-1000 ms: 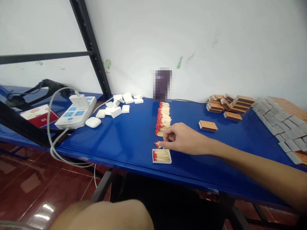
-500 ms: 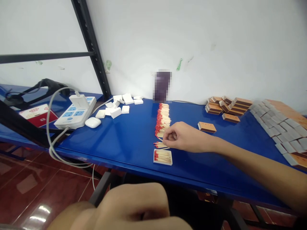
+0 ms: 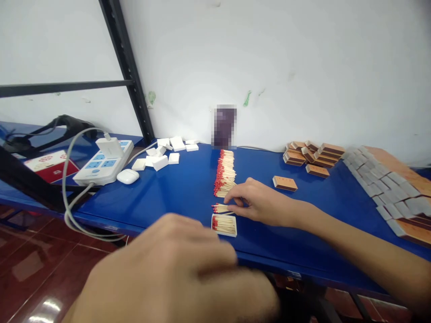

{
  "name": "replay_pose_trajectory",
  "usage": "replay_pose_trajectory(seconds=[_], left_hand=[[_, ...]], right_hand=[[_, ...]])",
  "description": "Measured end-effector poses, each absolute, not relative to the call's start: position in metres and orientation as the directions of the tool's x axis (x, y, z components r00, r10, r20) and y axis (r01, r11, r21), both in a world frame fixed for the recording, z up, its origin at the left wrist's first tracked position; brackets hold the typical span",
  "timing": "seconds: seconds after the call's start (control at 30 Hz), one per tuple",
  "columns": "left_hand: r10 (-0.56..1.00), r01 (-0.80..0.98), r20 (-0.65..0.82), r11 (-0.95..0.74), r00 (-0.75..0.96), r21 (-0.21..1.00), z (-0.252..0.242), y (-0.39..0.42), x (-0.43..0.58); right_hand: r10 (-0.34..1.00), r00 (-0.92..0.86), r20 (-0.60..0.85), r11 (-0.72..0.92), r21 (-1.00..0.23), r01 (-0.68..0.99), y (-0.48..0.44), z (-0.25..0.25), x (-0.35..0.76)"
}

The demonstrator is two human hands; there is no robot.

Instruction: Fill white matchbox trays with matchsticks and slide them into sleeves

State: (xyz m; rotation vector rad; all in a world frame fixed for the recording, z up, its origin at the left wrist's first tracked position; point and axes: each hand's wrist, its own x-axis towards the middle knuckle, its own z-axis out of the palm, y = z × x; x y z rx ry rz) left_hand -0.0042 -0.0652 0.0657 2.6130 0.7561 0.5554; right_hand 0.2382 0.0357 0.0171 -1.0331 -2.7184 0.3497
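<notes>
My right hand (image 3: 259, 202) is over the table with thumb and fingertips curled in a pinch at the stick ends of a small group of matches (image 3: 219, 208). Just in front of that group lies an open white matchbox tray (image 3: 224, 233), holding red-tipped matches side by side. A long row of loose matches (image 3: 225, 175) stretches back behind the small group, heads to the left. My left hand (image 3: 168, 273) is large and blurred in the near foreground, back of the hand up; its fingertips and anything in them are hidden.
On the blue table (image 3: 182, 193) are white trays (image 3: 160, 162), an earbud case (image 3: 128, 176) and a power strip (image 3: 101, 163) at left. Orange matchboxes (image 3: 316, 154) lie at right, one matchbox (image 3: 284, 183) nearer, beside a large matchbox stack (image 3: 390, 184). A blurred-out dark object (image 3: 224, 128) leans on the wall.
My left hand has risen and moved forward toward the table edge. My right hand has shifted slightly nearer, from the long row's near end to the small group, its fingers a little less curled.
</notes>
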Motion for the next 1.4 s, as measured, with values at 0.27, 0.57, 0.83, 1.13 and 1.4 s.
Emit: replay_pose_trajectory(seconds=[0.27, 0.57, 0.83, 1.13, 1.4], left_hand=[[0.728, 0.651, 0.009, -0.619, 0.686, 0.439, 0.044, 0.026, -0.012], [0.688, 0.611, -0.015, -0.634, 0.726, 0.474, 0.023, 0.045, -0.004], [0.645, 0.58, 0.041, -0.711, 0.763, 0.398, 0.016, 0.045, 0.005], [0.672, 0.607, 0.131, -0.722, 0.728, 0.331, 0.01, 0.041, 0.009], [0.679, 0.634, 0.161, -0.73, 0.717, 0.255, 0.007, 0.04, 0.01]], right_hand=[[0.71, -0.704, -0.015, 0.623, -0.452, 0.638, 0.03, 0.021, 0.243], [0.723, -0.67, 0.169, 0.657, -0.469, 0.59, 0.035, -0.003, 0.236], [0.823, -0.548, 0.151, 0.531, -0.548, 0.646, 0.033, -0.008, 0.229], [0.772, -0.604, 0.197, 0.624, -0.41, 0.665, 0.033, -0.012, 0.229], [0.778, -0.574, 0.255, 0.623, -0.434, 0.651, 0.034, -0.014, 0.229]])
